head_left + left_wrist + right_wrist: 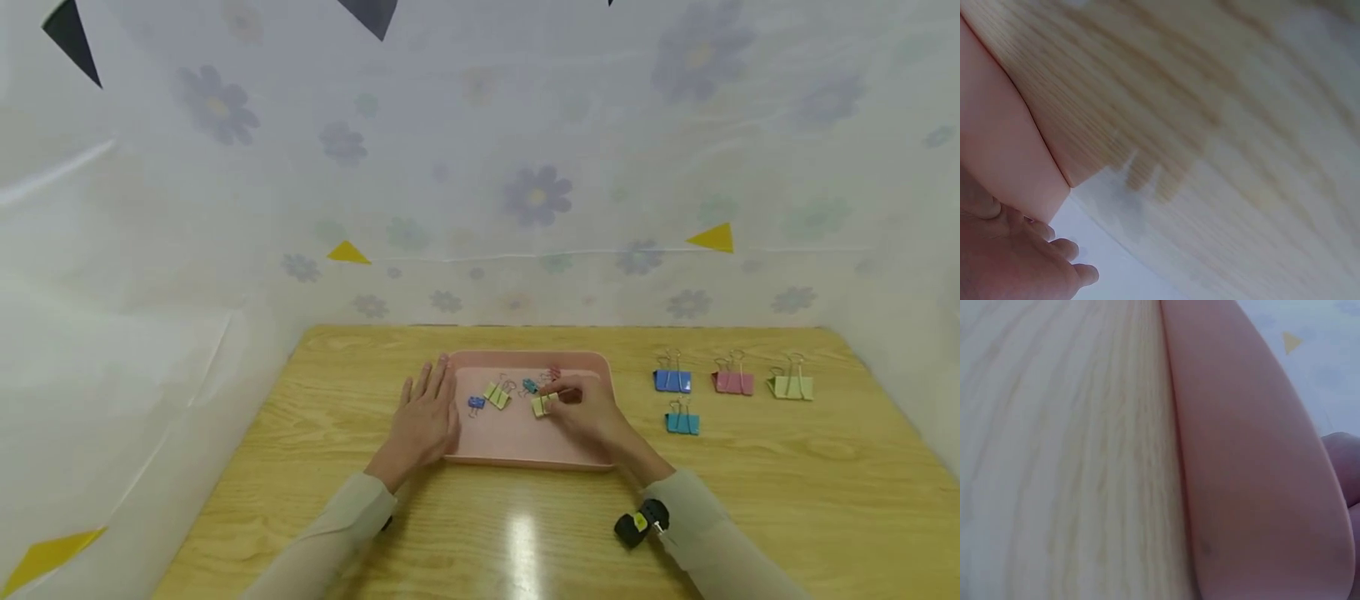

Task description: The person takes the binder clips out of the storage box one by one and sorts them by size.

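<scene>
A shallow pink tray (498, 446) lies on the wooden table. My left hand (426, 421) rests along its left rim with the fingers straight. Over the tray's right half, my right hand (592, 410) pinches a yellow binder clip (543, 406) between thumb and fingers. Inside the tray are another yellow binder clip (497, 396), a small blue one (476, 402), a small teal one (530, 386) and a small red one (554, 372), partly behind the right hand. The left wrist view shows the left hand (1016, 256) at the tray's outer wall; in the right wrist view the tray wall hides most of the right hand.
Right of the tray stand larger binder clips: blue (672, 381), pink (733, 382) and light green (791, 387) in a row, with a teal one (682, 423) in front of the blue. A flower-patterned sheet (480, 167) hangs behind the table (450, 533).
</scene>
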Demonstrator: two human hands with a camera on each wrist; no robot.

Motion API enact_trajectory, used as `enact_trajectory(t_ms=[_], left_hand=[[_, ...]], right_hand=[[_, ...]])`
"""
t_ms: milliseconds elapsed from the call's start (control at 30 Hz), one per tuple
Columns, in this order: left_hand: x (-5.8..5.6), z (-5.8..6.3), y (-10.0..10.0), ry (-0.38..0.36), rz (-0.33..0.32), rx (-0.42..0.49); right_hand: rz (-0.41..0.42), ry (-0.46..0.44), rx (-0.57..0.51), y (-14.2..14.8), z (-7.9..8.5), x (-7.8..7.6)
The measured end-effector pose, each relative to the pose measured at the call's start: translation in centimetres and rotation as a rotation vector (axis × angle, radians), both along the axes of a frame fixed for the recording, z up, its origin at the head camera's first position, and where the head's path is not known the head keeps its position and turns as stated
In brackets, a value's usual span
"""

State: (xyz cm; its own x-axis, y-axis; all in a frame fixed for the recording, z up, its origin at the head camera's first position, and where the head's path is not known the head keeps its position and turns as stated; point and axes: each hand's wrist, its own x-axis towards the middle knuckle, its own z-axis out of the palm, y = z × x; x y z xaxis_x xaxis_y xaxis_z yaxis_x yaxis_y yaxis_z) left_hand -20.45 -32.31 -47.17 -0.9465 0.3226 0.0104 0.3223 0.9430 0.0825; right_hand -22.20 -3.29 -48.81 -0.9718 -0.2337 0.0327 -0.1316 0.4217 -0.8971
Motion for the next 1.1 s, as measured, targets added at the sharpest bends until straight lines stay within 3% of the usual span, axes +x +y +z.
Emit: enact_trajectory(t_ms=[367, 1100], left_hand=[[0.1, 0.1, 0.2, 0.020, 0.003, 0.001], [0.0, -0.2, 0.1, 0.024, 0.006, -0.011]], right_hand=[[0.058, 0.039, -0.130, 0.2, 0.7, 0.3], [0.051, 0.068, -0.179, 2.0, 2.7, 3.2]])
